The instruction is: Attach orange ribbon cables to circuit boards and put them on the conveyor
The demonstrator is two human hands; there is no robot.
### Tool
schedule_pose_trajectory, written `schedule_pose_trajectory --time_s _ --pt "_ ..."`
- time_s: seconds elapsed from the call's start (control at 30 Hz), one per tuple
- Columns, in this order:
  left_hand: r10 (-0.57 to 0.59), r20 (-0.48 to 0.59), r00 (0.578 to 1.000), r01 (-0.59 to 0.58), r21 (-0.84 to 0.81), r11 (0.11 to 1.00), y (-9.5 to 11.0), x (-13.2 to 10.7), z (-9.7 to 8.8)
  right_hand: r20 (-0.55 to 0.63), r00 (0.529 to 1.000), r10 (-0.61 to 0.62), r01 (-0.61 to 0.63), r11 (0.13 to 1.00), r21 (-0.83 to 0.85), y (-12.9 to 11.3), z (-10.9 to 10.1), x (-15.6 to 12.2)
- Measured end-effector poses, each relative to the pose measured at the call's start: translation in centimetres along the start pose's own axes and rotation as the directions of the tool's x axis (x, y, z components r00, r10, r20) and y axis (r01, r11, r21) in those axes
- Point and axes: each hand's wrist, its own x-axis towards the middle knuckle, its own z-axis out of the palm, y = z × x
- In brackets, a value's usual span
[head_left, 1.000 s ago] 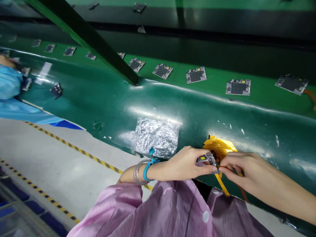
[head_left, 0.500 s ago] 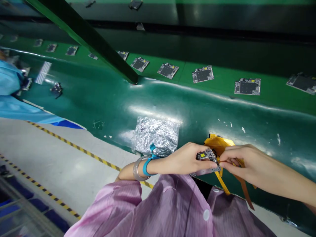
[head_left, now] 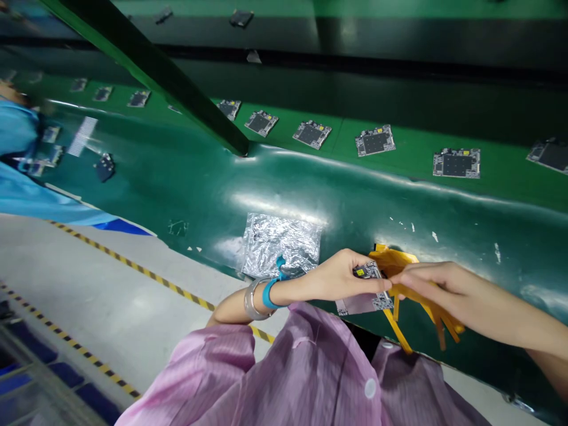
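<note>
My left hand (head_left: 344,275) is closed around a circuit board (head_left: 366,303) with a yellow square on it, thumb along its top. A blue wrist strap (head_left: 270,293) and a metal bracelet are on that wrist. Fingertips of my right hand (head_left: 426,284) are pinched together at the board's right edge, by the left thumb. Whatever they hold, if anything, is hidden. Under and around the right hand lies a bunch of orange flex cables (head_left: 394,260), with strips hanging toward the bench's front edge. A crinkled silvery bag (head_left: 281,242) lies left of the hands.
Circuit boards (head_left: 457,163) lie in a row on the green belt (head_left: 412,142) behind the bench (head_left: 195,189). A slanted green post (head_left: 177,83) rises at left. A co-worker's blue sleeve (head_left: 18,130) is at the far left, near several boards and a striped white sheet (head_left: 82,136).
The boards on the belt have shifted right. The board in my left hand has turned, showing more of its lower face. My right hand has moved slightly left, against the left thumb.
</note>
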Motion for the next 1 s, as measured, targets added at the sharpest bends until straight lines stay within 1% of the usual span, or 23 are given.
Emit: schedule_pose_trajectory --time_s 0.07,0.1,0.2,0.27,0.3,0.37,0.4,0.43,0.47,0.5,0.53,0.6,0.67,0.7,0.73,0.77,0.8,0.83,0.87,0.9,0.93,1.0 --pt "0.005 -0.035 0.999 -0.004 0.032 0.999 0.2 0.1 0.0 -0.068 0.997 0.038 -0.030 0.992 0.120 0.4 -0.1 -0.1" --pt "0.001 -0.049 0.999 0.002 0.055 0.998 0.3 0.2 0.0 -0.086 0.996 0.040 -0.026 0.987 0.157 0.6 0.0 0.0" --pt "-0.018 -0.083 0.996 0.027 0.110 0.994 0.6 0.6 0.2 -0.075 0.997 -0.021 0.037 0.974 0.224 1.2 1.2 0.6" --pt "-0.021 -0.131 0.991 0.038 0.133 0.990 0.6 0.9 0.3 -0.116 0.992 -0.046 0.074 0.965 0.253 1.5 1.8 1.1" --pt "-0.005 -0.171 0.985 0.029 0.135 0.990 0.6 1.1 0.3 -0.157 0.986 -0.049 0.089 0.961 0.262 1.7 1.8 1.2" --pt "0.062 -0.277 0.959 -0.030 0.117 0.993 0.4 1.4 0.0 -0.271 0.962 -0.045 0.120 0.956 0.267 1.9 0.7 1.5" --pt "0.102 -0.335 0.937 -0.073 0.101 0.992 0.4 1.5 -0.2 -0.333 0.942 -0.046 0.139 0.955 0.263 1.9 -0.4 1.7" --pt "0.140 -0.385 0.912 -0.114 0.089 0.990 0.3 1.6 -0.4 -0.410 0.911 -0.049 0.167 0.952 0.257 2.0 -1.9 1.9" --pt "0.168 -0.426 0.889 -0.146 0.083 0.986 0.3 1.6 -0.7 -0.495 0.867 -0.056 0.199 0.949 0.243 2.1 -3.8 2.3" --pt "0.187 -0.456 0.870 -0.166 0.085 0.982 0.3 1.6 -0.9 -0.575 0.815 -0.065 0.230 0.948 0.219 2.2 -5.9 2.8" --pt "0.197 -0.469 0.861 -0.176 0.090 0.980 0.3 1.6 -1.0 -0.663 0.745 -0.077 0.265 0.946 0.187 2.3 -8.1 3.5" --pt "0.207 -0.464 0.861 -0.183 0.098 0.978 0.2 1.6 -1.1 -0.761 0.641 -0.097 0.296 0.947 0.128 2.7 -12.5 5.3" --pt "0.208 -0.443 0.872 -0.186 0.094 0.978 -0.2 1.5 -1.0 -0.830 0.545 -0.116 0.279 0.959 0.049 3.2 -16.0 7.2" --pt "0.208 -0.433 0.877 -0.187 0.091 0.978 -0.5 1.5 -1.0 -0.868 0.480 -0.131 0.259 0.966 -0.002 3.4 -17.1 8.1" --pt "0.210 -0.428 0.879 -0.190 0.088 0.978 -0.8 1.6 -0.9 -0.895 0.417 -0.156 0.237 0.970 -0.059 3.7 -17.7 9.0" --pt "0.217 -0.426 0.878 -0.199 0.088 0.976 -1.1 1.6 -0.8 -0.911 0.364 -0.191 0.214 0.970 -0.118 3.9 -17.8 9.9" --pt "0.226 -0.425 0.877 -0.207 0.089 0.974 -1.4 1.7 -0.8 -0.914 0.332 -0.235 0.193 0.965 -0.178 4.1 -17.6 10.9" --pt "0.234 -0.422 0.876 -0.214 0.094 0.972 -1.7 1.7 -0.8 -0.900 0.330 -0.285 0.179 0.955 -0.237 4.2 -17.2 11.8" --pt "0.240 -0.418 0.876 -0.217 0.102 0.971 -1.9 1.7 -0.8 -0.872 0.355 -0.337 0.171 0.940 -0.294 4.3 -16.6 12.8" --pt "0.246 -0.414 0.876 -0.219 0.113 0.969 -2.0 1.8 -0.8 -0.832 0.401 -0.384 0.170 0.923 -0.345 4.3 -16.1 13.7" --pt "0.253 -0.407 0.878 -0.221 0.124 0.967 -2.0 1.7 -0.8 -0.782 0.457 -0.423 0.174 0.905 -0.388 4.2 -15.7 14.6" --pt "0.267 -0.387 0.882 -0.230 0.142 0.963 -2.0 1.7 -0.8 -0.680 0.567 -0.465 0.188 0.877 -0.443 3.9 -15.5 16.1"
